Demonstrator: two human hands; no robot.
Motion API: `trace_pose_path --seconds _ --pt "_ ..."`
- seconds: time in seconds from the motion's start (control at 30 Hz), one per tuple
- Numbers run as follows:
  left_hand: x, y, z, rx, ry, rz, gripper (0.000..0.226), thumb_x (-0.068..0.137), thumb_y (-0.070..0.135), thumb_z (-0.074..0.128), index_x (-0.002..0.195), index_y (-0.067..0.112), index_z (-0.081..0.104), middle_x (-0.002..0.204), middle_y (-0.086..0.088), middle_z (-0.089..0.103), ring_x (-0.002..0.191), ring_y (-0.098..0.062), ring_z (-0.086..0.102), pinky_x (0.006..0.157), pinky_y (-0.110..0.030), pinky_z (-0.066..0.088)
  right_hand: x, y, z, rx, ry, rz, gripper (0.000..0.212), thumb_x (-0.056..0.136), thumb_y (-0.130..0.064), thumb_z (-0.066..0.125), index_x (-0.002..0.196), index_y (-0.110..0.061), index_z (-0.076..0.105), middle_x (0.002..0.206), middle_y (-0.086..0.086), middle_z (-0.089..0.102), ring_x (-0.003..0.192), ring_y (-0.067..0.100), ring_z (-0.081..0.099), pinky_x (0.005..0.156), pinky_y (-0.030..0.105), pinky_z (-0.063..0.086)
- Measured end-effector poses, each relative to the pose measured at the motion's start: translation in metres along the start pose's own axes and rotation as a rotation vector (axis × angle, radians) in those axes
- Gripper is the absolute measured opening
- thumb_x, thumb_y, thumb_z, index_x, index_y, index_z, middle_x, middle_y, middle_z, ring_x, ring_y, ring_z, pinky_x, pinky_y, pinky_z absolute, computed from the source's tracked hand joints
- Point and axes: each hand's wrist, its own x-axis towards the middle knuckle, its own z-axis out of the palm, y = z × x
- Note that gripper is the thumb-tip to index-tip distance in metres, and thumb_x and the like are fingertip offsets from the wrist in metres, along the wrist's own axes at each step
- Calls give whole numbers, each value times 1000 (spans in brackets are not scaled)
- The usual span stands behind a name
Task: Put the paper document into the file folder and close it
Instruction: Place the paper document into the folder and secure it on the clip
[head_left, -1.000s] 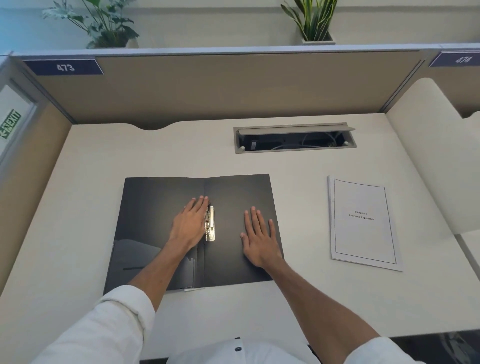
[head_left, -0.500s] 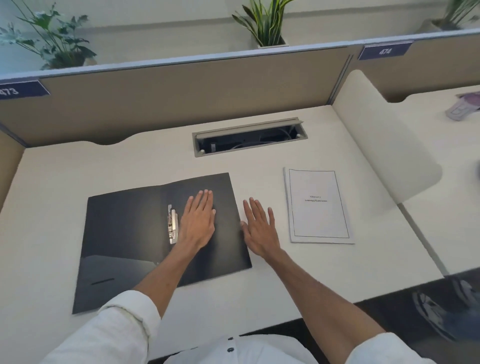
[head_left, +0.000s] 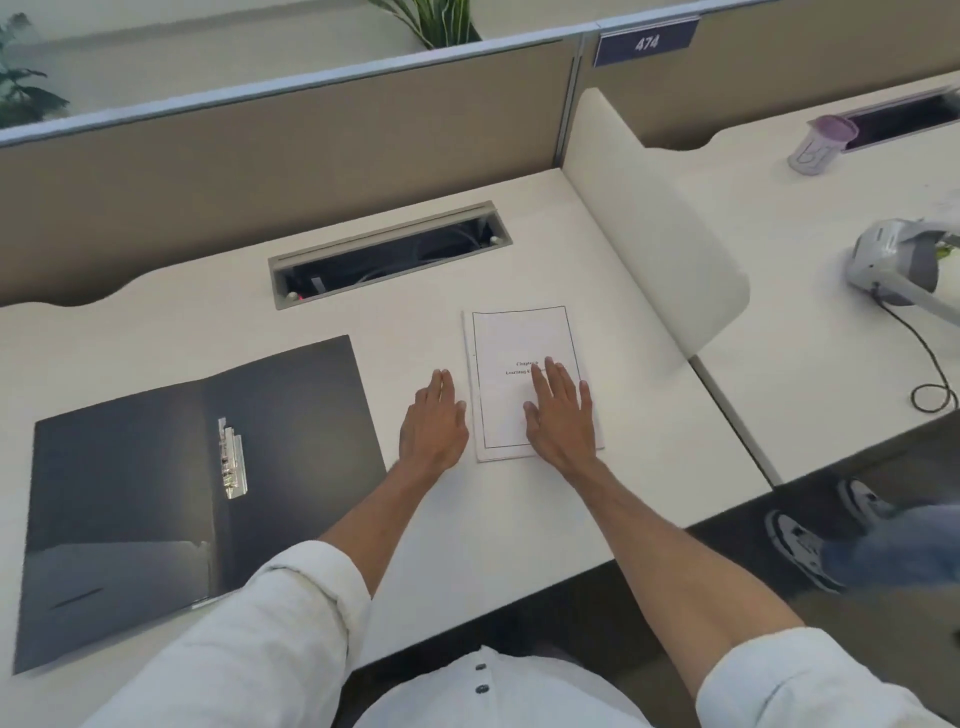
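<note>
The white stapled paper document (head_left: 524, 382) with a thin black border lies flat on the white desk (head_left: 519, 509), right of the open dark grey file folder (head_left: 197, 493). My right hand (head_left: 563, 421) rests flat on it, fingers spread, hiding part of its title; "Chapter" is legible, the rest blurred. My left hand (head_left: 434, 426) lies open just beside its left edge. The blue partition tag (head_left: 647, 41) reads "474".

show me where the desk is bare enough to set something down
Bare patches: between the folder and the cable slot; the front strip of the desk below the paper; right of the paper, up to the divider. Crowded: between folder and paper, where the left hand lies; the right hand covers the paper.
</note>
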Motion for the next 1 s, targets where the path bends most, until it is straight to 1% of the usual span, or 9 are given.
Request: trace_pose_path --seconds 0.07,0.13,0.2,0.27,0.37,0.6,0.77,0.9,1.0 --pt "7 15 3 -17 -15 -15 61 120 28 30 175 4 16 183 -12 18 159 -37 37 126 -50 40 5 19 -5 22 16 61 64 117 -27 38 177 -19 18 186 0 7 174 18 9 141 47 10" --pt "14 27 6 -41 -24 -30 61 119 28 32 173 3 20 177 -15 27 153 -39 41 122 -51 43 11 34 -10 79 37 161 62 115 -25 43 174 -17 26 182 4 20 169 23 24 136 47 26" --pt "21 36 8 -72 -21 -58 60 119 28 35 172 1 23 167 -19 37 145 -41 47 117 -53 47 18 42 -15 150 71 280 55 112 -20 48 165 -11 38 168 9 39 155 30 42 120 48 44" --pt "27 43 11 -108 -17 -85 59 118 28 36 170 -1 27 159 -21 42 140 -42 51 112 -54 51 26 49 -17 208 74 363 44 109 -15 50 152 -5 49 153 13 49 142 34 49 108 50 50" --pt "31 52 16 -140 -24 -117 55 118 27 39 164 -3 33 151 -23 43 135 -44 53 106 -55 53 36 57 -18 265 30 391 35 108 -14 51 141 0 55 148 17 49 140 37 49 109 51 49" --pt "31 64 24 -144 -24 -175 47 117 26 42 150 -6 43 146 -21 43 129 -41 54 93 -51 55 52 55 -19 460 40 442 37 107 -14 56 140 4 53 149 18 49 143 38 47 114 48 47" --pt "32 62 24 -133 -17 -173 44 116 25 42 149 -4 45 144 -21 44 125 -40 56 90 -50 57 65 57 -24 643 12 533 46 107 -18 60 148 2 53 157 18 47 152 37 43 123 46 42" --pt "32 58 25 -128 -17 -158 47 116 25 42 155 -3 42 146 -20 43 126 -39 56 93 -51 59 68 56 -23 597 -34 513 40 107 -14 55 143 3 59 156 18 46 150 37 43 121 46 44" --pt "34 54 23 -157 -24 -130 48 117 25 41 157 -2 40 148 -20 42 130 -41 54 98 -54 57 67 51 -22 626 -19 485 45 109 -12 49 152 2 50 156 18 50 148 39 51 117 47 46"
